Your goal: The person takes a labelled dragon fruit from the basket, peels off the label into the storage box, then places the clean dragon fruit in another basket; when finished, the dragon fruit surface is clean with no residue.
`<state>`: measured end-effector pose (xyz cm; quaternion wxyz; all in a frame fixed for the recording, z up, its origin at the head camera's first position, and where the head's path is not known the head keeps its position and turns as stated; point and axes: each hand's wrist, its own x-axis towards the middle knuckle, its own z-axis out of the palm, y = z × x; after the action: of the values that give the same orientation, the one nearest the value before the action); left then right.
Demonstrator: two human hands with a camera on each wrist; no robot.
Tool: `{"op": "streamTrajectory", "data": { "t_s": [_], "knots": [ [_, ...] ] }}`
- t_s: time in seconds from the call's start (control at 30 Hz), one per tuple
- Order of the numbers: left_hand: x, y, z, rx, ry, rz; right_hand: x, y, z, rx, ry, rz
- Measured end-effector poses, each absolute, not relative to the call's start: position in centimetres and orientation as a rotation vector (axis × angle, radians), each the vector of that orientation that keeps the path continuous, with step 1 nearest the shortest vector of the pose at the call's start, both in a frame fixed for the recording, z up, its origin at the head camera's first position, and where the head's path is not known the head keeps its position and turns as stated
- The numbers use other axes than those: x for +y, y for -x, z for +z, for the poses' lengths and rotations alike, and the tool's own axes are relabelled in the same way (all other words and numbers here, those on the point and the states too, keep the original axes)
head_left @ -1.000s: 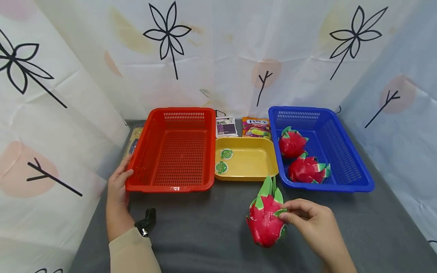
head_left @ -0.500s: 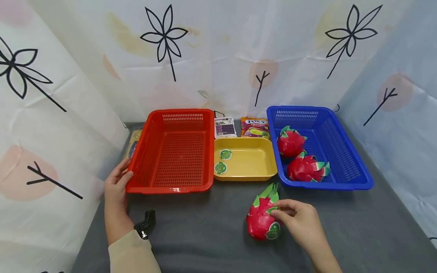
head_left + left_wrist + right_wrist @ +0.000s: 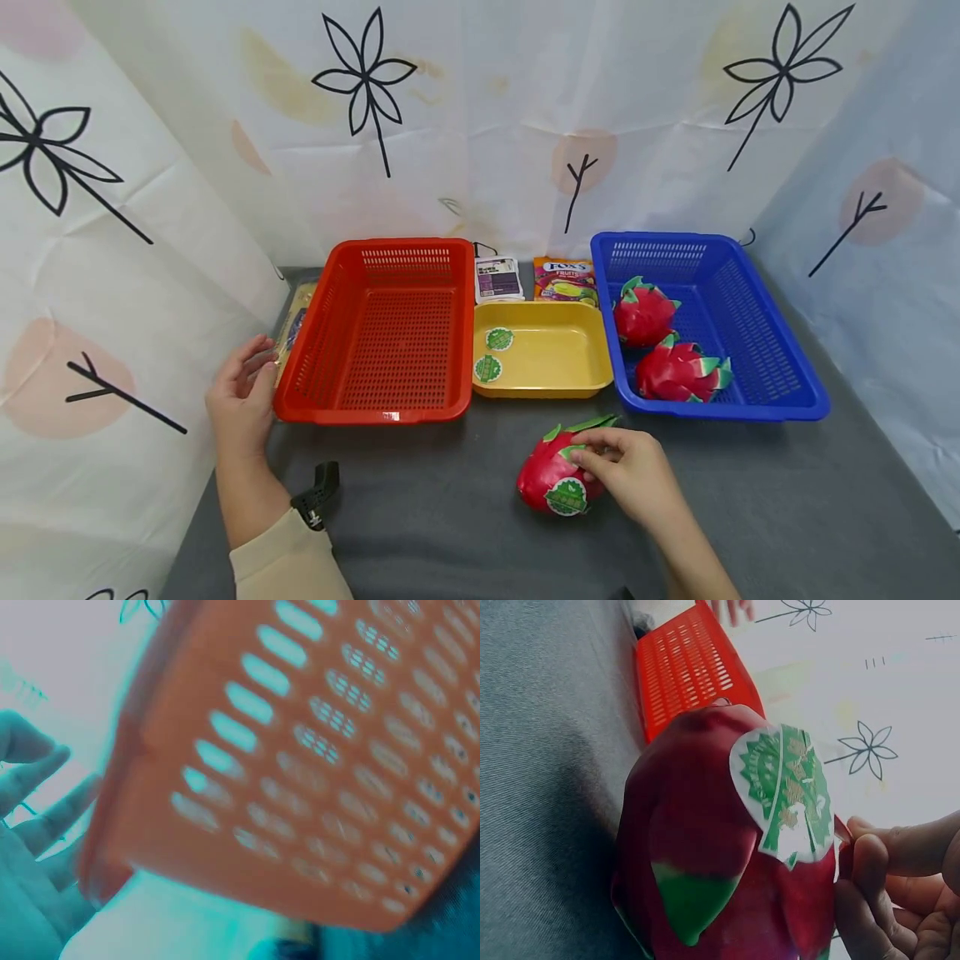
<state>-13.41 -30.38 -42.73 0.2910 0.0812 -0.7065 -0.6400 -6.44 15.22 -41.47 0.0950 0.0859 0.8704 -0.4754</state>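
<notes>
A toy-like dragon fruit [image 3: 553, 477], red with green leaf tips, is over the grey tabletop in front of the yellow tray. My right hand [image 3: 622, 471] pinches one of its scales between thumb and fingers. A round green sticker [image 3: 786, 796] on the fruit faces the right wrist camera, with part of its surface creased or worn. Just left of the red basket [image 3: 375, 414], my left hand [image 3: 243, 396] has loosely bent fingers and holds nothing. In the left wrist view its fingertips [image 3: 56, 756] lie beside the basket's rim; whether any finger touches it I cannot tell.
Two more dragon fruits [image 3: 645, 317] lie in the blue basket [image 3: 780, 333] at right. The yellow tray [image 3: 555, 387] between the baskets bears two green stickers [image 3: 487, 368]. Behind it are printed cards [image 3: 498, 278] and a Fox's candy bag [image 3: 564, 280]. Another packet [image 3: 294, 321] lies left of the red basket.
My left hand has come away from the red basket's rim, to the left. The right hand has moved the dragon fruit left and turned it, bringing its sticker into fuller view.
</notes>
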Motion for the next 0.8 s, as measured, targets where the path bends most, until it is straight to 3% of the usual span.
{"op": "streamTrajectory", "data": {
  "t_s": [0.43, 0.8],
  "knots": [
    [-24.5, 13.1, -39.0, -1.652, 0.581, -1.619, 14.4, 8.9, -41.6, 2.466, -0.255, -1.475],
    [-17.6, 13.2, -40.7, -1.912, 0.951, -1.600, 14.0, 10.5, -41.0, 2.452, -0.181, -1.430]
  ]
}}
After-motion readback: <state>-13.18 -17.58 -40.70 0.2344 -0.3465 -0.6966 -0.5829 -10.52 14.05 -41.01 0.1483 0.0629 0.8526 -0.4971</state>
